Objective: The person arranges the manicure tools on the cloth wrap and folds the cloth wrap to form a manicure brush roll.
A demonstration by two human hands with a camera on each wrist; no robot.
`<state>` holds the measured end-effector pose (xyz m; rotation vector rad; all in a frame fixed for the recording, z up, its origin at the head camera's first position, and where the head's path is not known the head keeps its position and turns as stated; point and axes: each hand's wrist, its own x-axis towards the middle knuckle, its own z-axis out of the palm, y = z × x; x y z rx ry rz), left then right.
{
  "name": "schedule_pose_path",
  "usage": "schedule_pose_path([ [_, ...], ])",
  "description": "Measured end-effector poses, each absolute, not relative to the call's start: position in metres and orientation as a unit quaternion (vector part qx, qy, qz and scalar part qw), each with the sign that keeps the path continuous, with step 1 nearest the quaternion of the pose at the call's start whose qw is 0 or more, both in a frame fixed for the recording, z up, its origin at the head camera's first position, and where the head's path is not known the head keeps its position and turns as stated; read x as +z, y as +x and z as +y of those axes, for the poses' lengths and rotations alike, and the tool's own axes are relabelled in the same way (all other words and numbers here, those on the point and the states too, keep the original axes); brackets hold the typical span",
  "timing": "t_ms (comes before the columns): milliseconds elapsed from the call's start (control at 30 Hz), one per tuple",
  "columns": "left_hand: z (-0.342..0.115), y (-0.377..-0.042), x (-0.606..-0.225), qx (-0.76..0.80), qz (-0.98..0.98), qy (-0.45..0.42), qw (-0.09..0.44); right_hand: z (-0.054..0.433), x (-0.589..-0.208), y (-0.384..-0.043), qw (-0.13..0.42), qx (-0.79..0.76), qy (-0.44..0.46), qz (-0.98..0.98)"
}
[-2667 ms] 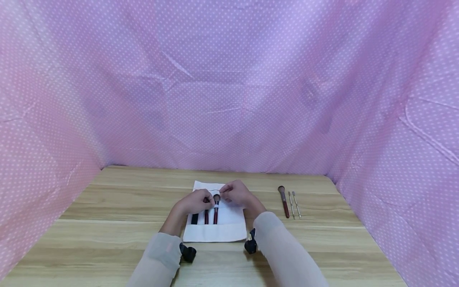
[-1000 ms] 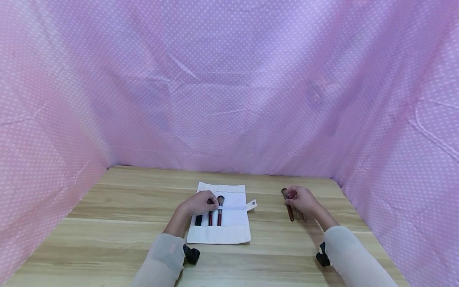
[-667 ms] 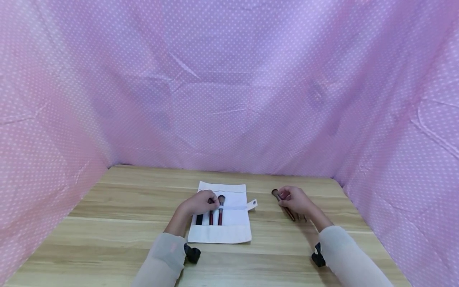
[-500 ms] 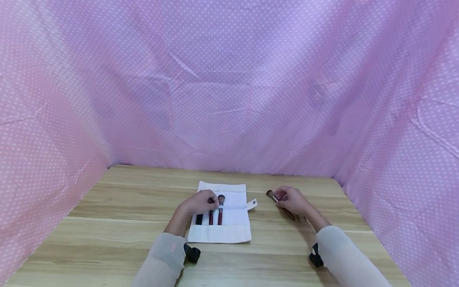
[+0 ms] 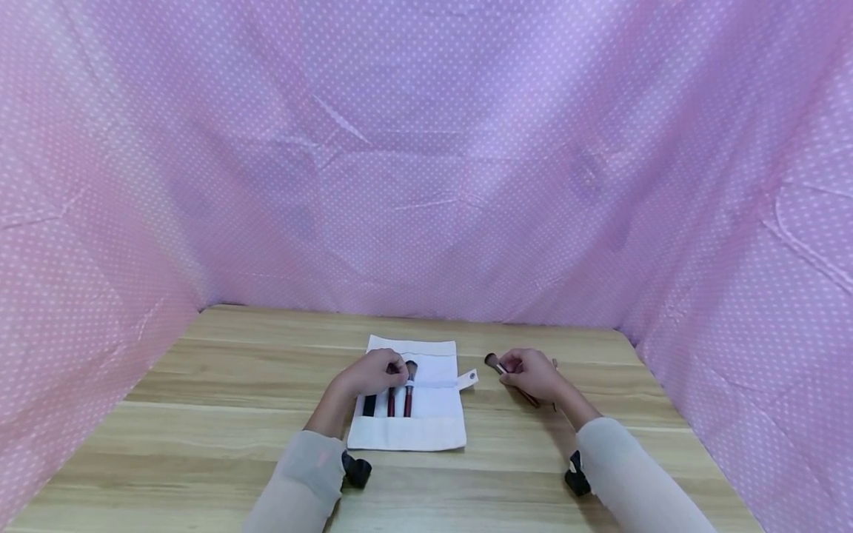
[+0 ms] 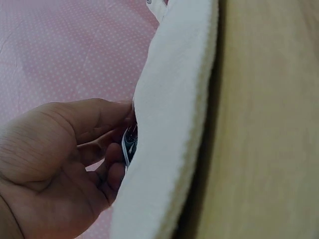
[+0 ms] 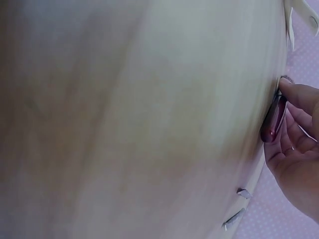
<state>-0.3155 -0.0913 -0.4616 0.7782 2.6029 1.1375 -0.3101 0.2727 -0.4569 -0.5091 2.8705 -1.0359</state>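
Pinched between thumb and fingers, a makeup brush [image 5: 494,361] with dark bristles and a red handle sits in the person's right hand [image 5: 531,372], to the right of the pouch; its bristles point toward the far left, its handle back under the palm. Whether it touches the wood I cannot tell. The left hand [image 5: 375,372] bends over the pouch, fingertips beside the bristle ends; what exactly it pinches, if anything, is hidden.

Pink-violet cloth [image 5: 426,163] with white dots hangs behind and on both sides. Below it spreads a wooden table [image 5: 220,414] with pale grain. Two light sleeves [image 5: 293,481] reach in from the near edge, a black wrist camera [image 5: 577,475] on each arm. White and flat, the pouch [image 5: 436,434] lies at the middle of the table, its pocket along the near side. Two red-handled brushes [image 5: 409,400] stand side by side in that pocket, with a black item [image 5: 369,405] to their left. A white band [image 5: 436,384] crosses the pouch. From its right edge juts a snap tab [image 5: 468,379]. By the right hand, two slim metal tools [image 7: 234,219] show only in part.
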Motion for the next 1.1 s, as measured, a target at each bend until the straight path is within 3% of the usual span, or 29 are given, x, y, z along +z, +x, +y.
schedule_pose_path([
  [667,-0.06,-0.307,-0.451,0.333,0.88,0.326,0.09,0.269,-0.454,-0.309,0.032,-0.334,-0.153,0.929],
  [1100,-0.061,-0.309,-0.457,0.338,0.891,0.288,0.093,0.267,-0.451,-0.312,0.051,-0.334,-0.148,0.929],
])
